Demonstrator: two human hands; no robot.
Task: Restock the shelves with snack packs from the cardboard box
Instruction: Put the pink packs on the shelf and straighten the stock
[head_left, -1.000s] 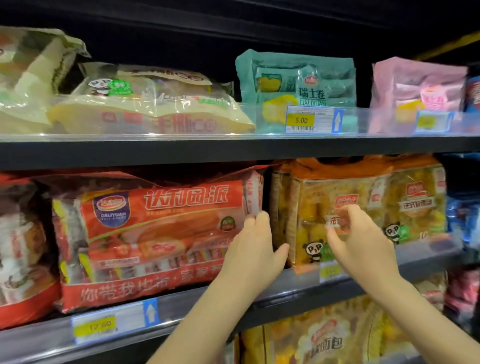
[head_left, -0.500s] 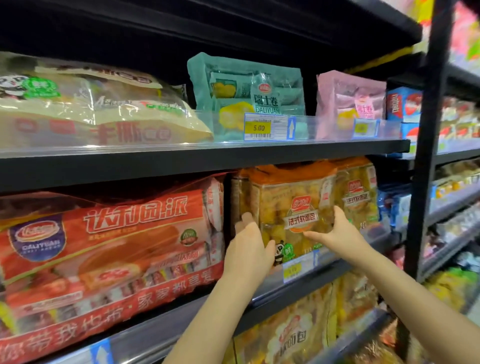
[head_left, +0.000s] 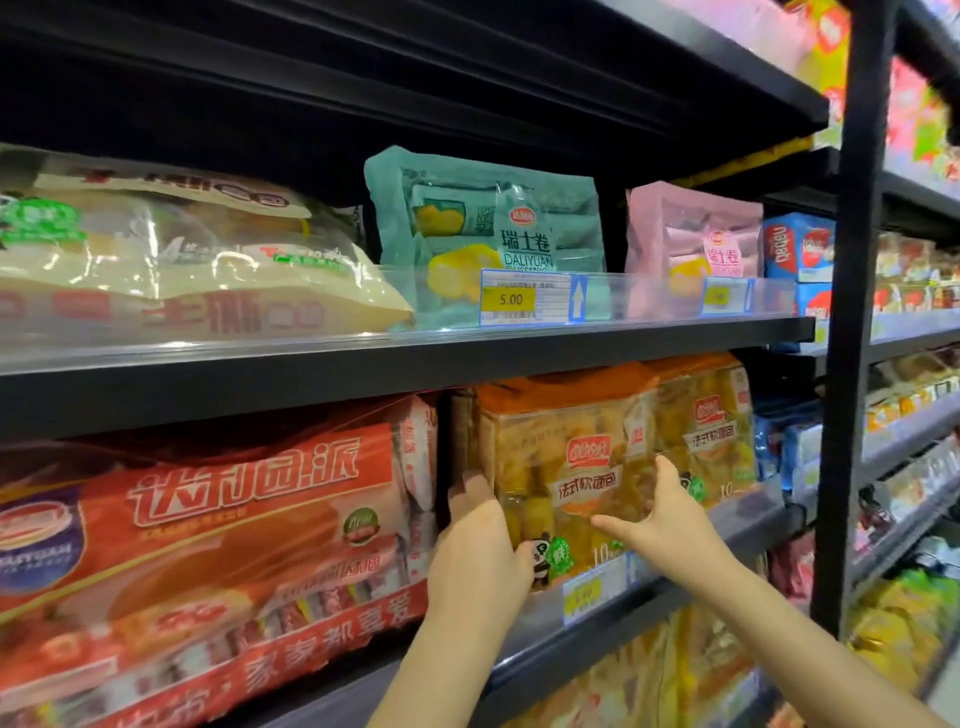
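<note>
Now both hands are up at the middle shelf (head_left: 623, 618), on the orange-topped bread pack (head_left: 563, 467) that stands upright at the shelf's front edge. The left hand (head_left: 475, 564) lies against the left side of this pack with its fingers straight, and the fingertips (head_left: 475, 486) reach into the gap between the pack and the big red pie pack (head_left: 208, 561) beside it. The right hand (head_left: 662, 519) is spread open on the front and right side of the pack, the thumb pointing left across the clear wrapping; it presses and does not curl round. A second bread pack (head_left: 709, 431) of the same kind stands just behind to the right, touching the first. On the shelf above stand a teal roll pack (head_left: 488, 234) and a pink roll pack (head_left: 693, 244), with a yellow price tag (head_left: 530, 299) reading 5.00 before the teal one.
</note>
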